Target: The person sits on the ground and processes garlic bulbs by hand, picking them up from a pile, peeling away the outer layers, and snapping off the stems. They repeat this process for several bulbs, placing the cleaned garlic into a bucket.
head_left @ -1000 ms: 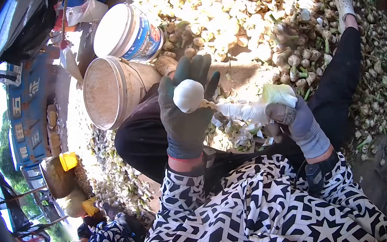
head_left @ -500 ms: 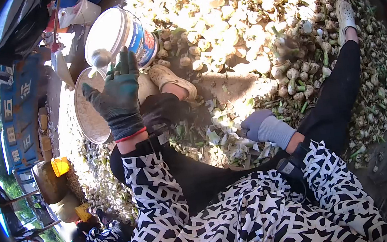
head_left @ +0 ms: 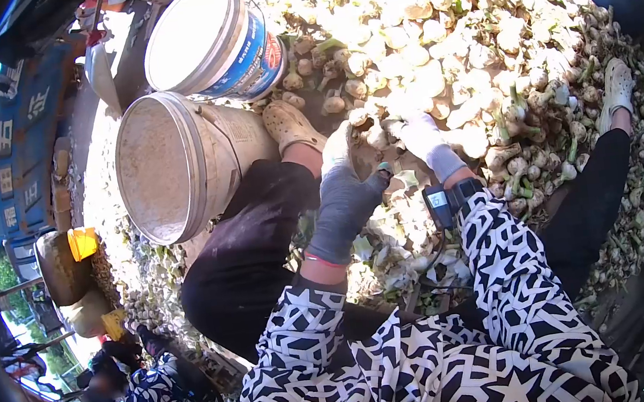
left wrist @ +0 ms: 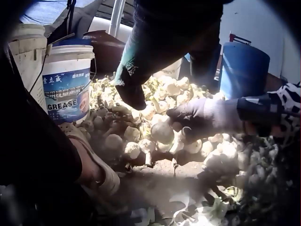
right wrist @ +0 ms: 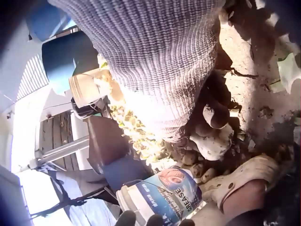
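Note:
In the head view the gloved left hand (head_left: pixel 350 197) reaches over the pile's near edge, thumb apart from the fingers. The left wrist view has its dark fingers (left wrist: pixel 131 92) extended downward, with no bulb visibly gripped. Close by on the right, the grey-gloved right hand (head_left: pixel 423 140) is washed out by sunlight. It holds a pale garlic bulb (left wrist: pixel 162 132) low at the heap, fingers (left wrist: pixel 188 115) curled against it. The right wrist view is mostly knitted cuff (right wrist: pixel 155 66), with fingertips (right wrist: pixel 216 115) on a bulb (right wrist: pixel 214 143).
Garlic (head_left: pixel 470 30) covers the ground ahead. An open beige bucket (head_left: pixel 157 169) and a white-and-blue one (head_left: pixel 219 49) stand at left. More garlic lies beyond the left knee. Clogged feet (head_left: pixel 293 128) flank the heap; another person (head_left: pixel 170 400) sits at lower left.
The left hand has moved from above the buckets to the heap; the white bulb that was beyond its fingers is no longer seen there. The right hand has moved forward and taken hold of a bulb.

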`<state>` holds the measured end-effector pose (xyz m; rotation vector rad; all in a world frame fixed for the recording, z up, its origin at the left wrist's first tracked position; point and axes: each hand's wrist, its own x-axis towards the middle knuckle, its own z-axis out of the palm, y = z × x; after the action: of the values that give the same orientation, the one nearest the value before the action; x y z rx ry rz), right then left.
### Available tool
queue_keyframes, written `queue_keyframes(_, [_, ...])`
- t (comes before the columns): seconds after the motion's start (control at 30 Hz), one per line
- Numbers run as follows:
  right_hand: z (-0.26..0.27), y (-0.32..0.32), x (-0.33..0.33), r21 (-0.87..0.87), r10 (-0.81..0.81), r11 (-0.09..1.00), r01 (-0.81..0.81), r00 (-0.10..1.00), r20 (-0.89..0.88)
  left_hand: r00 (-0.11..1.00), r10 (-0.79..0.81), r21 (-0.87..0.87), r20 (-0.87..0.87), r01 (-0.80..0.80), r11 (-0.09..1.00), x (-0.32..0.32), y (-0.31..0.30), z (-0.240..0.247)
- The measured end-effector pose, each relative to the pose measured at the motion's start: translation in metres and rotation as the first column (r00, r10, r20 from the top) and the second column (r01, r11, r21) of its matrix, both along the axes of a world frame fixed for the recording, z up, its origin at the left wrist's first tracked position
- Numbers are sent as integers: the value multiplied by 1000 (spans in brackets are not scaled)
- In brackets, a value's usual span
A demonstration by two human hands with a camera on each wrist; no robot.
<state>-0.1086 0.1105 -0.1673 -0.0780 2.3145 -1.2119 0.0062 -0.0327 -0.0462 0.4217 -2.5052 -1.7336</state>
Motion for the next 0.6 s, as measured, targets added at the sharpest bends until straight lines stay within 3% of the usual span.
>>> queue_keyframes(0.03, [14,18,9,-292,88,951,-104,994,-67,985,-120,-468,-122,49,883,1,6,-3])
queue_keyframes(0.07, [16,27,15,-516,70,853,73,965,253,983,-125,-459,-137,49,887,4,13,-6])
queue_keyframes(0.1, [50,36,31,-581,24,787,206,931,364,991,-112,-200,-71,96,975,9,20,-8])
queue_keyframes(0.13, [87,41,51,-627,-4,702,337,883,470,992,-123,72,-4,123,990,12,27,-5])
queue_keyframes(0.17, [97,45,63,-675,-36,678,293,929,367,982,-171,-222,-84,149,964,14,33,18])
queue_keyframes(0.23, [125,47,86,-757,-147,618,213,977,156,967,-218,-244,-129,182,953,22,41,38])
queue_keyframes(0.27, [135,49,92,-653,-191,728,211,976,103,955,-256,-268,-152,210,940,27,46,47])
queue_keyframes(0.33, [161,54,103,-662,-216,711,238,969,117,950,-260,-282,-173,205,937,38,54,61])
queue_keyframes(0.4, [177,65,114,-658,-204,734,169,979,25,955,-237,-37,-180,234,972,47,57,72])
queue_keyframes(0.43, [184,70,120,-644,-185,758,107,981,-55,953,-239,-40,-186,235,971,52,58,80])
queue_keyframes(0.47, [194,75,125,-645,-184,757,103,981,-60,969,-189,352,-156,234,906,58,59,89])
queue_keyframes(0.5, [205,81,131,-642,-141,764,65,988,-68,982,-157,690,-106,186,700,64,60,99])
queue_keyframes(0.53, [215,87,136,-640,-98,768,28,992,-74,982,-156,688,-107,186,701,70,56,104])
queue_keyframes(0.57, [221,94,141,-659,-32,752,-22,997,-70,937,-268,244,-225,321,915,75,49,109])
queue_keyframes(0.6, [238,97,150,-768,58,639,45,993,106,869,-417,-266,-265,350,898,80,45,113])
